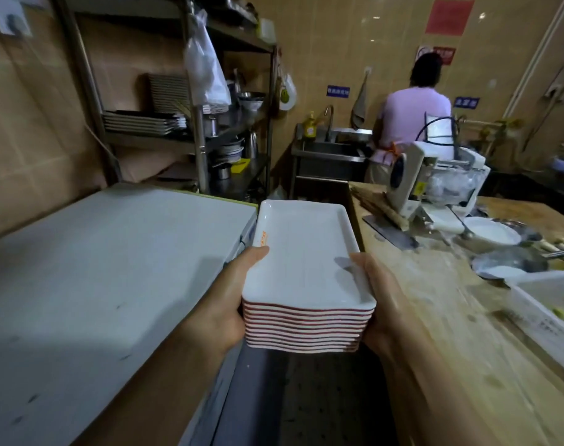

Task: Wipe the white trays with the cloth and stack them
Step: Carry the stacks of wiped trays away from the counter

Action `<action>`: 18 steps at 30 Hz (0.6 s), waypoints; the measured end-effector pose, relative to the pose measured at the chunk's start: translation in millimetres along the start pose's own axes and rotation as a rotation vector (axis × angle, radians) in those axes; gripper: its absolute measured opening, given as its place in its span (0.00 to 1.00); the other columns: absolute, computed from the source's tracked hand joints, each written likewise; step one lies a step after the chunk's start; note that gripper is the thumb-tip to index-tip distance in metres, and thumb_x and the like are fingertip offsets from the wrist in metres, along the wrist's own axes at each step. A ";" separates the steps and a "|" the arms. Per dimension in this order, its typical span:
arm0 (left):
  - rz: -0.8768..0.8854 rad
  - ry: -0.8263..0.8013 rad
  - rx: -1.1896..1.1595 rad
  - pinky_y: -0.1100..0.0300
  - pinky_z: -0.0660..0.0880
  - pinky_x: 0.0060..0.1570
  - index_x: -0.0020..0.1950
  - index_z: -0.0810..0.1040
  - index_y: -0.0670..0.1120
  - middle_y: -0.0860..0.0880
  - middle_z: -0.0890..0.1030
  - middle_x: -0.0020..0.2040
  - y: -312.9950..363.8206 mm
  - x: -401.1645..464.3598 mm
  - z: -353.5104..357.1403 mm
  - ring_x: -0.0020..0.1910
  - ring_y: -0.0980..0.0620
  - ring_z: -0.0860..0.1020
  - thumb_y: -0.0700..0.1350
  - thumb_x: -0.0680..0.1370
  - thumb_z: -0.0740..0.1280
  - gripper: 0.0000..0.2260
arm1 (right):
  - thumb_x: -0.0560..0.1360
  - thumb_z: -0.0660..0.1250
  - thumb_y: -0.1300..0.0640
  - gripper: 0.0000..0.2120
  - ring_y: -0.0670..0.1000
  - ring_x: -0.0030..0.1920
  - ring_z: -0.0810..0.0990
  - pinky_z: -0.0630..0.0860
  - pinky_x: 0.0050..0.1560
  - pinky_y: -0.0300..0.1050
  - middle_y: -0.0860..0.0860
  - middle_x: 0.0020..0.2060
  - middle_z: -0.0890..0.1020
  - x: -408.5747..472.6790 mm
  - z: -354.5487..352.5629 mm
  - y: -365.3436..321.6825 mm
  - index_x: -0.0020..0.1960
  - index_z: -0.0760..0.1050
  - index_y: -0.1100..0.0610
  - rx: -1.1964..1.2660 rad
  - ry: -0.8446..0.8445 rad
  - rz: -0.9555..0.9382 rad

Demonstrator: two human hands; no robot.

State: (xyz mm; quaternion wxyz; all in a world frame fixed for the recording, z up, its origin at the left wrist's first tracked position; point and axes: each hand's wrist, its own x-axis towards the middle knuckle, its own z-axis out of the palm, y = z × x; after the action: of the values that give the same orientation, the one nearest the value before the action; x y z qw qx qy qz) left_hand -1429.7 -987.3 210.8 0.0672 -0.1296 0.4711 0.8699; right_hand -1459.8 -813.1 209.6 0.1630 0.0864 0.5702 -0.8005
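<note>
Forearms nearest; left hand [232, 300] and right hand [382, 304] clamp stack [303, 272] sides, thumbs on top tray. Stack in air between white counter [97, 268] and wooden bench [467, 317], long axis pointing away. Cloth unseen.

No text I can read: orange print on top tray [262, 238], blue wall signs [337, 91], red poster [449, 17] all blurred.

The stacked trays [301, 252] are white with thin red stripes along their edges and orange lettering on the top rim, beside a white-grey counter [97, 268] and a pale wooden worktable [451, 317]
</note>
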 end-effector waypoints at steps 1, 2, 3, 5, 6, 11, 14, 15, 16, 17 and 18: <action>-0.006 -0.002 -0.005 0.57 0.80 0.33 0.53 0.81 0.44 0.43 0.85 0.48 4.8 19.3 0.2 0.41 0.46 0.84 0.49 0.76 0.64 0.12 | 0.74 0.62 0.51 0.12 0.51 0.26 0.81 0.76 0.24 0.40 0.55 0.30 0.83 18.2 1.2 -5.9 0.51 0.76 0.59 0.005 -0.009 0.009; -0.012 -0.009 -0.010 0.56 0.80 0.33 0.54 0.81 0.44 0.43 0.85 0.48 9.3 39.3 -0.2 0.41 0.46 0.84 0.49 0.76 0.64 0.12 | 0.74 0.62 0.52 0.12 0.51 0.25 0.81 0.75 0.24 0.40 0.55 0.29 0.83 37.2 2.4 -11.4 0.50 0.76 0.60 0.012 -0.013 0.010; -0.019 -0.017 -0.016 0.56 0.80 0.33 0.54 0.81 0.44 0.43 0.84 0.48 14.0 60.4 -1.3 0.42 0.46 0.84 0.49 0.76 0.64 0.12 | 0.74 0.62 0.52 0.12 0.51 0.25 0.81 0.75 0.24 0.39 0.55 0.29 0.83 56.3 4.4 -17.1 0.50 0.76 0.60 0.024 -0.013 0.010; -0.029 -0.025 -0.025 0.56 0.80 0.34 0.56 0.81 0.44 0.43 0.84 0.49 23.4 104.2 -4.4 0.43 0.45 0.84 0.49 0.76 0.64 0.13 | 0.74 0.62 0.52 0.12 0.51 0.25 0.81 0.75 0.24 0.39 0.55 0.28 0.83 95.5 9.3 -27.9 0.50 0.76 0.60 0.037 -0.009 0.006; -0.027 -0.034 -0.026 0.56 0.80 0.34 0.56 0.80 0.45 0.43 0.84 0.49 29.5 126.4 -5.6 0.43 0.45 0.84 0.50 0.76 0.64 0.13 | 0.74 0.62 0.52 0.11 0.51 0.25 0.81 0.75 0.24 0.39 0.55 0.28 0.83 115.5 12.1 -33.9 0.50 0.76 0.60 0.040 -0.012 -0.004; -0.026 -0.080 -0.027 0.56 0.79 0.33 0.56 0.80 0.44 0.43 0.85 0.48 74.4 237.7 -3.0 0.43 0.45 0.84 0.49 0.75 0.65 0.14 | 0.76 0.61 0.52 0.10 0.48 0.26 0.82 0.77 0.29 0.42 0.51 0.28 0.84 220.0 25.9 -71.3 0.50 0.75 0.58 0.053 0.007 -0.102; -0.051 -0.110 -0.029 0.55 0.80 0.34 0.55 0.81 0.44 0.42 0.84 0.49 102.2 296.8 2.7 0.43 0.45 0.84 0.50 0.75 0.65 0.13 | 0.76 0.60 0.52 0.10 0.47 0.27 0.82 0.76 0.34 0.44 0.50 0.28 0.83 280.7 32.5 -95.3 0.48 0.76 0.57 0.040 0.004 -0.121; -0.057 -0.111 -0.034 0.54 0.80 0.34 0.54 0.81 0.44 0.42 0.84 0.48 110.3 314.9 4.6 0.43 0.44 0.84 0.50 0.75 0.65 0.13 | 0.76 0.60 0.51 0.12 0.48 0.27 0.82 0.77 0.30 0.42 0.52 0.29 0.84 298.4 35.5 -103.2 0.51 0.75 0.58 0.064 0.005 -0.083; -0.056 -0.116 -0.032 0.54 0.80 0.34 0.54 0.81 0.44 0.42 0.84 0.48 117.6 332.9 6.0 0.43 0.44 0.84 0.50 0.75 0.65 0.13 | 0.76 0.61 0.51 0.13 0.50 0.27 0.82 0.77 0.27 0.41 0.54 0.30 0.84 316.7 37.8 -110.6 0.54 0.74 0.59 0.084 0.005 -0.052; -0.050 -0.120 -0.026 0.55 0.80 0.35 0.54 0.81 0.44 0.42 0.84 0.48 124.5 351.3 7.8 0.43 0.44 0.84 0.50 0.75 0.65 0.13 | 0.75 0.61 0.51 0.14 0.51 0.26 0.82 0.76 0.25 0.40 0.55 0.29 0.83 334.7 41.0 -118.3 0.54 0.74 0.60 0.097 0.002 -0.035; -0.037 -0.119 -0.017 0.55 0.80 0.35 0.54 0.81 0.44 0.42 0.84 0.48 130.2 370.0 9.5 0.43 0.44 0.84 0.50 0.76 0.64 0.13 | 0.75 0.61 0.52 0.13 0.51 0.26 0.82 0.76 0.24 0.40 0.55 0.29 0.83 352.8 42.8 -125.1 0.54 0.73 0.60 0.104 -0.003 -0.032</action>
State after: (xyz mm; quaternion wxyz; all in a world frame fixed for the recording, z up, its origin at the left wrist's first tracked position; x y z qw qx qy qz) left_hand -1816.6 -1052.5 213.4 0.1099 -0.0867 0.4564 0.8787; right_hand -1831.4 -873.6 220.3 0.1461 0.0844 0.5288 -0.8318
